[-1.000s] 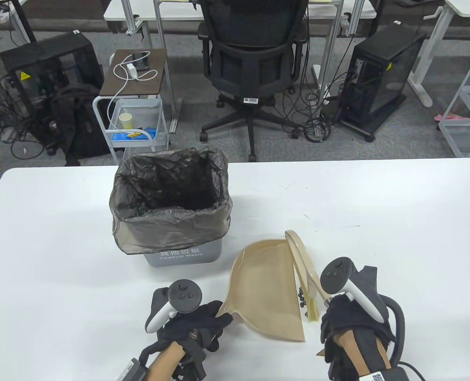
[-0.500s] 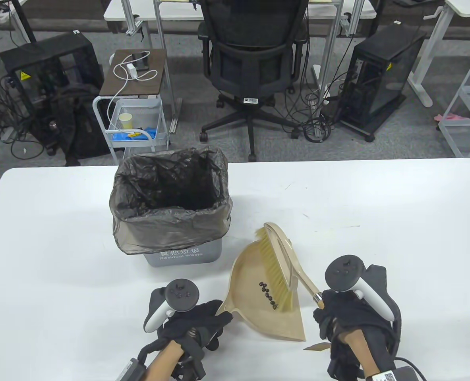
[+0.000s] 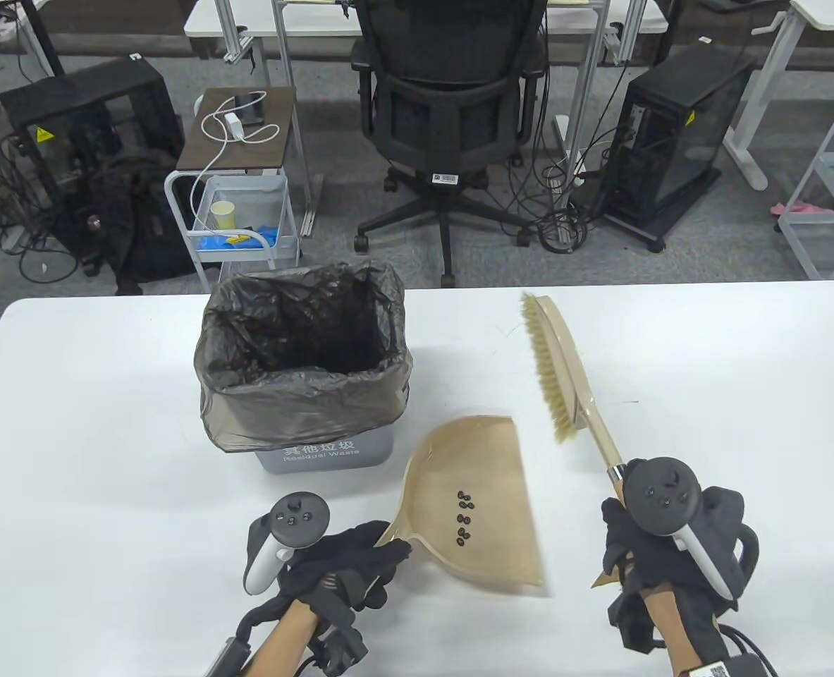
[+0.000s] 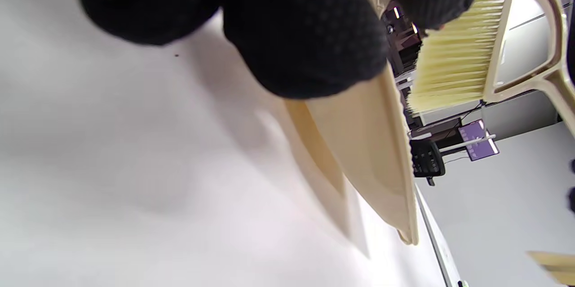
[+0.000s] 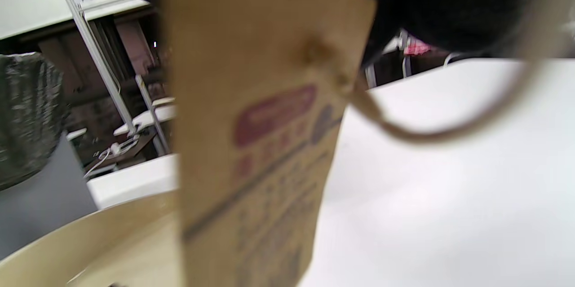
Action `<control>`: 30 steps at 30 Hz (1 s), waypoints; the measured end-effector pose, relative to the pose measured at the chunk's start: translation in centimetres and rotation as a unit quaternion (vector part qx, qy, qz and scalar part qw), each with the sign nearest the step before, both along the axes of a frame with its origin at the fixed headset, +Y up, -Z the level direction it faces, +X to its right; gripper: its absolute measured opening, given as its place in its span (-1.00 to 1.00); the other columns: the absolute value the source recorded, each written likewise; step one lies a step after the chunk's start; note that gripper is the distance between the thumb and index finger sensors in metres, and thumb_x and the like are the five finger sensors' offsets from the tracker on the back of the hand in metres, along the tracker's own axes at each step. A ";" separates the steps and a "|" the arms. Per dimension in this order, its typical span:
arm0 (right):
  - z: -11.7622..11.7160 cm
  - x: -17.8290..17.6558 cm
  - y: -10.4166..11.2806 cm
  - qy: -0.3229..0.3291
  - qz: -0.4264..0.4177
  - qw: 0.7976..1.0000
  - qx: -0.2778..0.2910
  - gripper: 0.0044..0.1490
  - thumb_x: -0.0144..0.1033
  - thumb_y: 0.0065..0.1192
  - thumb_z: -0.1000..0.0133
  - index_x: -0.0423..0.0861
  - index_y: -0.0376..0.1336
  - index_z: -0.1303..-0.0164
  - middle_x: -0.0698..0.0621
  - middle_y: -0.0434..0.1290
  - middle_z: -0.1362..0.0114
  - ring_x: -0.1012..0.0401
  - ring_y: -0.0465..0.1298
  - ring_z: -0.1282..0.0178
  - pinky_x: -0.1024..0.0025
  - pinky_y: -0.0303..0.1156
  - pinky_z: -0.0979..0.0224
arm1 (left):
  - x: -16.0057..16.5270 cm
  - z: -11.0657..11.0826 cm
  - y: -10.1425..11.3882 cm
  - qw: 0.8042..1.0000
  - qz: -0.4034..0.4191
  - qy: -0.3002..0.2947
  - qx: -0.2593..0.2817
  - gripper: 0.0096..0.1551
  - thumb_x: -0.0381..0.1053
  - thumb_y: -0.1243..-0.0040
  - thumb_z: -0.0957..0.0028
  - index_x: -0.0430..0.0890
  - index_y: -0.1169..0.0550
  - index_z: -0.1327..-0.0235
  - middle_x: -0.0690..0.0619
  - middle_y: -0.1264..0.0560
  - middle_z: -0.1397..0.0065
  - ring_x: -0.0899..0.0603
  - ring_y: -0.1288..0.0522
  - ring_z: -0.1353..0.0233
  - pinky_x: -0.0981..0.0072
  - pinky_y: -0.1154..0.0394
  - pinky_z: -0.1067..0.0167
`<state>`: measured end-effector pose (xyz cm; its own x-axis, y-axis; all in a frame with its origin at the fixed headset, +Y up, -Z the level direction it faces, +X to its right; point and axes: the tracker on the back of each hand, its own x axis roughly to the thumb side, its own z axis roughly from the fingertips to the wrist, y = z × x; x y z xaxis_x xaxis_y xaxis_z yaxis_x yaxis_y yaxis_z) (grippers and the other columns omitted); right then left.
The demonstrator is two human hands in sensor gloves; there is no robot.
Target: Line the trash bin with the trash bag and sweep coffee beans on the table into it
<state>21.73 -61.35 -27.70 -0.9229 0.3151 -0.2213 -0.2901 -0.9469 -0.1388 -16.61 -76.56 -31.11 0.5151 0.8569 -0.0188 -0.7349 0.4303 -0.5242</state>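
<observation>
Several coffee beans [image 3: 465, 518] lie in the dustpan [image 3: 476, 493] near the worktop's front edge, its handle gripped by left-hand fingers [image 3: 381, 557]; keep it level, tipping only over the lined trash bin [image 3: 304, 374], while right-hand fingers [image 3: 617, 525] clamp the brush [image 3: 561, 370] aloft

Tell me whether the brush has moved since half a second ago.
Yes. The brush, gripped by the right hand, left the dustpan and swung away toward the table's far edge, right of the trash bin.

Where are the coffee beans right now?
In the table view, the coffee beans lie in a small cluster inside the tan dustpan, near the front of the table, just right of the lined trash bin and between the two hands.
</observation>
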 end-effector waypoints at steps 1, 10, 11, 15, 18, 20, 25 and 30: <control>-0.4 0.1 -0.5 -0.004 -0.005 1.000 0.014 -0.13 -0.20 0.24 0.05 -0.28 0.06 -0.41 -0.09 0.53 -0.08 0.13 0.66 0.33 0.07 0.55 0.11 | 0.0 0.0 0.1 1.000 0.003 0.001 0.003 -0.12 0.30 -0.19 -0.20 -0.33 -0.35 -0.49 -0.11 -0.64 -0.07 0.13 -0.74 0.28 0.23 -0.68 0.26; -4.7 0.2 -6.5 -0.027 -0.078 0.992 0.099 -0.13 -0.19 0.23 0.04 -0.27 0.04 -0.41 -0.07 0.52 -0.10 0.15 0.65 0.31 0.08 0.55 0.09 | 0.0 0.2 0.3 1.000 0.013 0.008 0.019 -0.12 0.30 -0.21 -0.19 -0.33 -0.36 -0.48 -0.11 -0.65 -0.06 0.13 -0.74 0.29 0.23 -0.68 0.27; -5.0 0.2 -7.1 -0.027 -0.076 0.992 0.100 -0.13 -0.18 0.23 0.04 -0.27 0.04 -0.41 -0.07 0.52 -0.10 0.15 0.65 0.30 0.09 0.55 0.09 | -0.1 0.2 0.3 1.000 0.012 0.008 0.017 -0.11 0.30 -0.23 -0.19 -0.33 -0.36 -0.48 -0.11 -0.65 -0.06 0.13 -0.74 0.29 0.23 -0.68 0.26; -5.1 0.6 -9.6 -0.026 -0.086 0.990 0.111 -0.13 -0.18 0.23 0.04 -0.26 0.04 -0.41 -0.07 0.51 -0.10 0.15 0.65 0.30 0.09 0.54 0.07 | -0.2 0.0 0.3 1.000 0.017 0.001 0.017 0.03 0.36 -0.36 -0.06 -0.33 -0.34 -0.50 -0.11 -0.64 -0.09 0.13 -0.73 0.27 0.24 -0.67 0.24; -4.9 1.3 -10.7 -0.017 -0.116 0.988 0.097 -0.13 -0.19 0.23 0.04 -0.28 0.04 -0.41 -0.09 0.52 -0.10 0.14 0.65 0.30 0.08 0.54 0.08 | -0.3 -0.1 0.0 1.000 0.024 0.000 0.013 0.06 0.37 -0.38 -0.04 -0.32 -0.33 -0.51 -0.10 -0.63 -0.11 0.13 -0.73 0.26 0.24 -0.67 0.23; -4.5 1.7 -10.9 -0.016 -0.117 0.989 0.091 -0.13 -0.18 0.24 0.04 -0.27 0.05 -0.41 -0.10 0.52 -0.10 0.14 0.65 0.30 0.08 0.54 0.09 | -0.3 -0.2 -0.1 1.000 0.027 0.000 0.010 0.05 0.36 -0.39 -0.04 -0.32 -0.33 -0.51 -0.10 -0.63 -0.10 0.13 -0.73 0.26 0.24 -0.67 0.23; -3.9 2.4 -11.7 -0.019 -0.135 0.988 0.074 -0.13 -0.20 0.25 0.05 -0.28 0.05 -0.41 -0.11 0.52 -0.10 0.13 0.65 0.31 0.07 0.54 0.09 | 0.0 -0.5 -0.4 1.000 0.029 -0.006 0.001 0.04 0.34 -0.39 -0.06 -0.32 -0.33 -0.51 -0.10 -0.63 -0.11 0.13 -0.73 0.25 0.23 -0.67 0.23; -3.8 2.6 -11.6 -0.006 -0.156 0.986 0.063 -0.12 -0.22 0.26 0.05 -0.29 0.05 -0.41 -0.12 0.51 -0.12 0.12 0.65 0.29 0.05 0.53 0.07 | 1.3 -0.6 1.3 1.000 0.021 0.000 0.017 0.02 0.29 -0.39 -0.08 -0.34 -0.30 -0.52 -0.11 -0.62 -0.14 0.13 -0.73 0.23 0.22 -0.67 0.19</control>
<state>24.30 -72.97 -31.46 -0.7738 0.6093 -0.1730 -0.5623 -0.7866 -0.2550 -15.31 -75.25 -31.70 0.4786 0.8780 0.0098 -0.7532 0.4162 -0.5093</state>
